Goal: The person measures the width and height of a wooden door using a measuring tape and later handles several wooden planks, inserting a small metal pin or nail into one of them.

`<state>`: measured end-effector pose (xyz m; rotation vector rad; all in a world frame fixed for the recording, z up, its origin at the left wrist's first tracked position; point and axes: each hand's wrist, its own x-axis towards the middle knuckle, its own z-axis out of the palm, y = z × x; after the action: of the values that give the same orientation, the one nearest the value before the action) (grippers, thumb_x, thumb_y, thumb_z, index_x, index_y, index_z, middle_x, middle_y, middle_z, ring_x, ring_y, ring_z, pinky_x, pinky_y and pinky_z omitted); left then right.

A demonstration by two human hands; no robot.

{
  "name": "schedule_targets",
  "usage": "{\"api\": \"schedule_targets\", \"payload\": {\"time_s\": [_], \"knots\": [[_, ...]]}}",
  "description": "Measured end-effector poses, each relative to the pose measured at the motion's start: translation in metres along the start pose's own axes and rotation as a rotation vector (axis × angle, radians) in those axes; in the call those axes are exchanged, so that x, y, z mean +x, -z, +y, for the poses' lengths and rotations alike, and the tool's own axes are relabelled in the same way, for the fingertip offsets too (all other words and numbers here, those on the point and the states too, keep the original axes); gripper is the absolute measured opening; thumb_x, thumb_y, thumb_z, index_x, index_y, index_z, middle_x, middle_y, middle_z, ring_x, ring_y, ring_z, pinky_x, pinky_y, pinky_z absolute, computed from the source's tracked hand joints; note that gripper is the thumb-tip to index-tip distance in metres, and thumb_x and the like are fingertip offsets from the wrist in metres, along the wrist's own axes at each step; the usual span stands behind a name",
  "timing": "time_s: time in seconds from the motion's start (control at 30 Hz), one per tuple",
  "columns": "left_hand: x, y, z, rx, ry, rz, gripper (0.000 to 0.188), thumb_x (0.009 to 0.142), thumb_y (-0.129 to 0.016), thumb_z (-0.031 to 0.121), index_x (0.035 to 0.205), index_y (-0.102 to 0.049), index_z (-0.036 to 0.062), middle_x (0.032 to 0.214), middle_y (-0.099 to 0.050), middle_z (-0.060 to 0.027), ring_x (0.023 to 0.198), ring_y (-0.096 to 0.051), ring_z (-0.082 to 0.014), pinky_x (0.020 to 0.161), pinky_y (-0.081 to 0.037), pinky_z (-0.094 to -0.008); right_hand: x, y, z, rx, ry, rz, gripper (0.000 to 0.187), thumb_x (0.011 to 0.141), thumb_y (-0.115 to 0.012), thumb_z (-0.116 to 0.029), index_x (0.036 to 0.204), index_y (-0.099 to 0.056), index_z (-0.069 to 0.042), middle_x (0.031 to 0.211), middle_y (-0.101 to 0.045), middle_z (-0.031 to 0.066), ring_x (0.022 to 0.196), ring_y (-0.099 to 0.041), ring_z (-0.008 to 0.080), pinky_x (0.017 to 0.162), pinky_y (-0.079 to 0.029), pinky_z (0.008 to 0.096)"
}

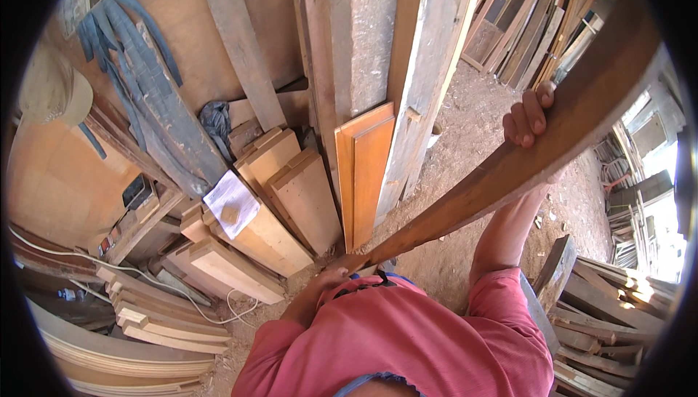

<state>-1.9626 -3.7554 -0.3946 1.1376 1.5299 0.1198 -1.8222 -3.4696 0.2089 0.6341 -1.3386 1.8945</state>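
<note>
A long brown wooden plank (465, 190) slants across in front of me, low at my waist and rising to the upper right, where its end looms close. Raised on the right, my right hand (531, 117) grips the plank, its fingers curled over the upper edge and the palm hidden behind. Down at the lower end of the plank, my left hand (334, 277) is closed on it; most of its fingers are hard to make out. Just beyond the lower end leans an orange-brown panelled board (367, 171).
Tall boards (371, 33) stand upright ahead. Stacked wood blocks (302, 186) rise at the left, with a paper sheet (231, 204) on one. A white cable (167, 284) trails over curved wood pieces (160, 317). Scrap timber (603, 317) is piled at the right; shavings cover the floor (472, 106).
</note>
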Motion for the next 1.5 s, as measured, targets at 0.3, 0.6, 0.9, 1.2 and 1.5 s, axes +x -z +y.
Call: {"api": "schedule_targets", "payload": {"time_s": [0.3,0.6,0.9,1.2,1.5], "knots": [[-0.012,0.043,0.051,-0.39,-0.299,0.398,0.072,0.088,-0.062,0.042,0.139,-0.036,-0.0024,0.14,-0.043,-0.0217,0.13,-0.043,-0.0305,0.106,-0.037,-0.0379,0.054,0.003,-0.009,0.035,-0.11,-0.062,0.045,0.083,-0.071,-0.023,0.109,-0.05,0.007,0.081,-0.052,0.01,0.066,-0.053,0.0171,0.055,-0.048,0.0242],[-0.185,0.219,0.319,-0.586,-1.358,0.687,0.073,0.089,-0.063,0.039,0.142,-0.032,-0.0009,0.139,-0.044,-0.0146,0.131,-0.039,-0.0233,0.109,-0.026,-0.0358,0.046,-0.018,0.068,0.256,-0.338,-0.029,0.05,0.077,-0.077,-0.035,0.099,-0.054,0.002,0.076,-0.053,0.0089,0.057,-0.049,0.0125,0.045,-0.042,0.0224],[-0.154,0.212,0.313,-1.112,-1.378,0.362,0.066,0.084,-0.068,0.045,0.131,-0.047,0.0048,0.116,-0.06,-0.0014,0.109,-0.055,-0.0136,0.098,-0.039,-0.0331,0.012,-0.008,0.115,0.284,-0.455,-0.082,0.06,0.07,-0.082,-0.041,0.097,-0.05,0.001,0.065,-0.051,0.0084,0.052,-0.048,0.0119,0.043,-0.038,0.0205],[-0.155,0.222,0.3,-1.069,-1.353,0.243,0.06,0.081,-0.074,0.033,0.128,-0.048,0.0063,0.115,-0.057,0.0014,0.11,-0.053,-0.0124,0.097,-0.037,-0.0283,-0.006,0.005,0.13,0.488,-0.46,-0.069,0.049,0.084,-0.065,-0.045,0.089,-0.05,0.001,0.06,-0.049,0.0102,0.046,-0.046,0.0147,0.041,-0.037,0.0224],[-0.135,0.223,0.294,-1.062,-1.307,0.273,0.061,0.08,-0.076,0.025,0.128,-0.045,0.0041,0.124,-0.05,-0.0021,0.121,-0.043,-0.0138,0.104,-0.028,-0.0283,-0.029,0.025,0.103,-0.293,-0.336,0.215,0.048,0.087,-0.062,-0.045,0.1,-0.056,0.002,0.076,-0.058,0.0137,0.067,-0.058,0.0216,0.056,-0.046,0.0281]]}}
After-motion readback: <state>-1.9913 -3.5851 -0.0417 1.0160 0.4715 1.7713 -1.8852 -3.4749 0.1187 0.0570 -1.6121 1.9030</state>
